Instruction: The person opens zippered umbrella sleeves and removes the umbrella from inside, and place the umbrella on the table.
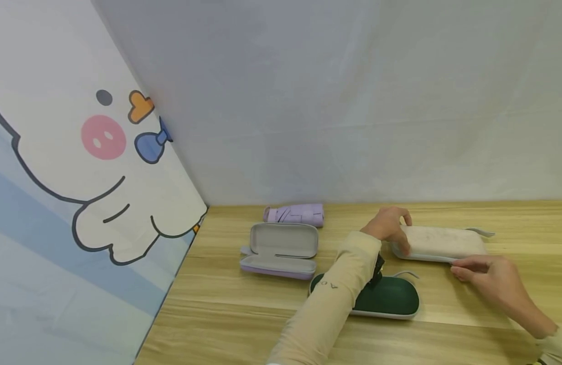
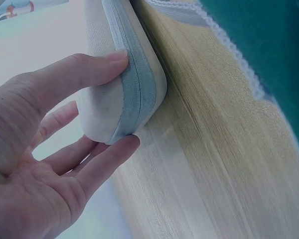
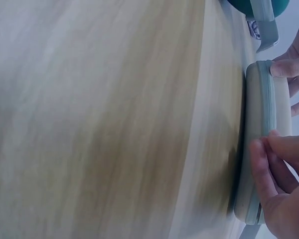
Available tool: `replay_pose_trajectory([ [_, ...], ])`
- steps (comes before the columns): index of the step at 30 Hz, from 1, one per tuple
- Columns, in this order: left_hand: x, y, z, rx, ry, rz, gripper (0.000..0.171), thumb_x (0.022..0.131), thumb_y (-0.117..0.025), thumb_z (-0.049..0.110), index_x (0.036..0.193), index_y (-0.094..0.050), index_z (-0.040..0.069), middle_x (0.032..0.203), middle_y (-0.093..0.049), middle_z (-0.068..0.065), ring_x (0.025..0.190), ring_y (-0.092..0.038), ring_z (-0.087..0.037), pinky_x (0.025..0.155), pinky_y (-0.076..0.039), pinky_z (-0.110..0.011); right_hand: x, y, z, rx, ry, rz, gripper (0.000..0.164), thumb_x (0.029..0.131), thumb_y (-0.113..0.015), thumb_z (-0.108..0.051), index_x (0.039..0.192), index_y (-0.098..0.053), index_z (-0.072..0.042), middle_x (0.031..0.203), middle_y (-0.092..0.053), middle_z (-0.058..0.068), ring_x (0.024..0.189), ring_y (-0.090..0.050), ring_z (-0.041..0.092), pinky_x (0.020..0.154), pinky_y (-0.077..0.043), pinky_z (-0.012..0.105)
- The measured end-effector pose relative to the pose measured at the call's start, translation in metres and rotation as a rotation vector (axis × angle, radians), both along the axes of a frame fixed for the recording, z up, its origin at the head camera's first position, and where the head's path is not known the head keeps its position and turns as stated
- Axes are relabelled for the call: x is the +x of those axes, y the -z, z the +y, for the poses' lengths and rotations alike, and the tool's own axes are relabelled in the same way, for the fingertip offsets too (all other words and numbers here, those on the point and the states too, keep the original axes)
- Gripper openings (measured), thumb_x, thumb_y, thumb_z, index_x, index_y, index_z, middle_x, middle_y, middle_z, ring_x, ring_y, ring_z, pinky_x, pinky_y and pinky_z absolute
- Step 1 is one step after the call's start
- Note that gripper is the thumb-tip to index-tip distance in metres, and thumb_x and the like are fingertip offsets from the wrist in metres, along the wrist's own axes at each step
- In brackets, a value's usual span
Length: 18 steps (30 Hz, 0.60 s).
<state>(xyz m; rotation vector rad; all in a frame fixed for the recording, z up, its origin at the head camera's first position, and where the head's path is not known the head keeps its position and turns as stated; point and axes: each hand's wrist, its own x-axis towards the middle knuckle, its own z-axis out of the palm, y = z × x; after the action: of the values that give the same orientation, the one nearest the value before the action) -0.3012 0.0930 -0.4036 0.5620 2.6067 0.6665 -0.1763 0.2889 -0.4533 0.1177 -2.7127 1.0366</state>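
A cream-white zippered case [image 1: 445, 242] lies closed near the back of the table, a grey strap [image 1: 483, 232] at its right end. My left hand [image 1: 390, 228] grips its left end. In the left wrist view the thumb [image 2: 97, 69] lies along the pale blue zipper [image 2: 139, 87], with other fingers round the end. My right hand [image 1: 495, 279] pinches at the front zipper seam toward the right. From the right wrist, thumb and forefinger meet on the seam [image 3: 268, 99]; what lies between them is hidden.
A dark green case [image 1: 390, 296] with a grey strap lies in front, partly under my left forearm. Left of it, a lilac case [image 1: 285, 241] stands open with a grey lining. Behind that lies a folded lilac umbrella [image 1: 303, 214]. A white cloth [image 1: 376, 101] hangs along the table's back edge.
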Motion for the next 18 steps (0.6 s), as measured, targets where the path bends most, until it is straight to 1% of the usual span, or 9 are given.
replay_pose_trajectory([
  [7, 0.0, 0.001, 0.0, 0.005, -0.002, -0.002, 0.057, 0.058, -0.092, 0.016, 0.106, -0.062, 0.025, 0.105, -0.053, 0.006, 0.084, -0.046, -0.009, 0.063, -0.044, -0.022, -0.001, -0.001, -0.007, -0.023, 0.0, 0.014, 0.006, 0.077, -0.078, -0.011, 0.08, -0.076, -0.006, 0.078, -0.071, 0.002, 0.066, -0.054, -0.009, 0.062, -0.037, 0.007],
  [10, 0.0, 0.001, 0.0, 0.009, 0.001, -0.002, 0.057, 0.058, -0.092, 0.015, 0.105, -0.061, 0.025, 0.105, -0.054, 0.007, 0.084, -0.046, -0.009, 0.062, -0.044, -0.022, -0.002, -0.001, -0.01, -0.032, 0.002, 0.031, 0.005, 0.077, -0.078, -0.01, 0.078, -0.076, -0.005, 0.074, -0.071, -0.001, 0.064, -0.054, -0.008, 0.061, -0.037, 0.008],
  [13, -0.001, 0.002, 0.0, 0.01, -0.002, -0.003, 0.056, 0.058, -0.092, 0.015, 0.104, -0.061, 0.025, 0.109, -0.055, 0.008, 0.083, -0.046, -0.009, 0.062, -0.044, -0.022, -0.003, -0.001, -0.013, -0.025, -0.001, 0.045, 0.004, 0.077, -0.078, -0.009, 0.077, -0.076, -0.006, 0.073, -0.071, -0.002, 0.063, -0.054, -0.008, 0.06, -0.037, 0.009],
  [18, -0.002, 0.003, 0.001, 0.013, -0.011, -0.008, 0.055, 0.058, -0.092, 0.014, 0.102, -0.061, 0.025, 0.118, -0.054, 0.008, 0.082, -0.047, -0.009, 0.061, -0.045, -0.022, -0.006, 0.0, -0.016, -0.006, -0.007, 0.053, 0.004, 0.077, -0.078, -0.01, 0.078, -0.076, -0.007, 0.074, -0.071, 0.002, 0.065, -0.053, -0.01, 0.061, -0.037, 0.009],
])
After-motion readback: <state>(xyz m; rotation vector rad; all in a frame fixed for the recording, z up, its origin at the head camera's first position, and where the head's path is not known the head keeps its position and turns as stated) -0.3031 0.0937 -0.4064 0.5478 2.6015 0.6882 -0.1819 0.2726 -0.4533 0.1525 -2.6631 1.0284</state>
